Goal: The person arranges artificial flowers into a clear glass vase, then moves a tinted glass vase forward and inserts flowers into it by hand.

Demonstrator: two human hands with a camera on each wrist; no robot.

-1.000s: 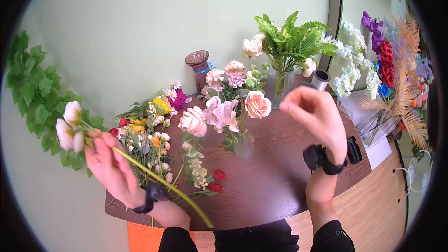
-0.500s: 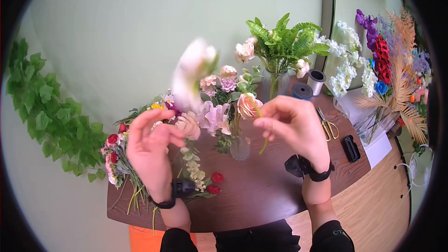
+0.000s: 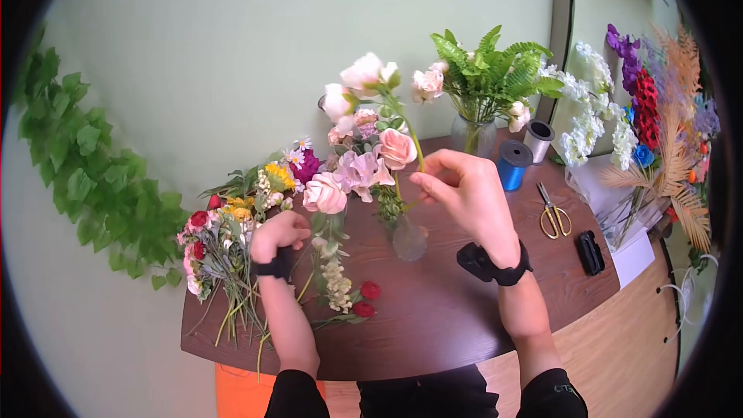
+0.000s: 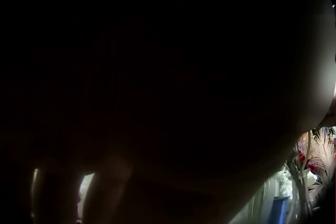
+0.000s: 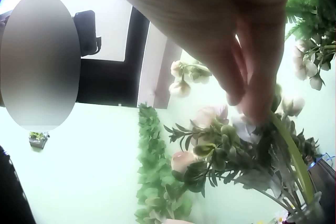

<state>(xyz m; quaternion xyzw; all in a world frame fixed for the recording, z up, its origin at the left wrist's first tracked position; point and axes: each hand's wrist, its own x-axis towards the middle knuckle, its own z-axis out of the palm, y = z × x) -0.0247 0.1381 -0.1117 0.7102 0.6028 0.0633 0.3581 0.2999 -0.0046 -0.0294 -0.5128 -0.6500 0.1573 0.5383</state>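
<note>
My right hand [image 3: 424, 178] pinches the green stem of a sprig of white blooms [image 3: 362, 77] and holds it upright over a small glass vase [image 3: 408, 238]. The vase stands mid-table and holds pink roses and lilac flowers [image 3: 364, 172]. In the right wrist view the fingertips [image 5: 256, 109] press the stem [image 5: 287, 142] just above the vase's foliage. My left hand [image 3: 272, 234] is down among a pile of loose flowers [image 3: 228, 240] at the table's left. Its fingers are hidden, and the left wrist view is almost black.
On the dark wooden table [image 3: 433, 317] stand a fern vase [image 3: 476, 135], a blue ribbon spool [image 3: 512, 164], a silver spool [image 3: 538, 139], scissors [image 3: 553, 218] and a black object [image 3: 592, 251]. Red roses [image 3: 364, 299] lie near the front. Ivy [image 3: 85, 186] hangs left; tall flowers [image 3: 646, 124] crowd the right.
The white sprig passed from my left hand to my right hand, which now holds it over the vase. My left hand dropped to the flower pile.
</note>
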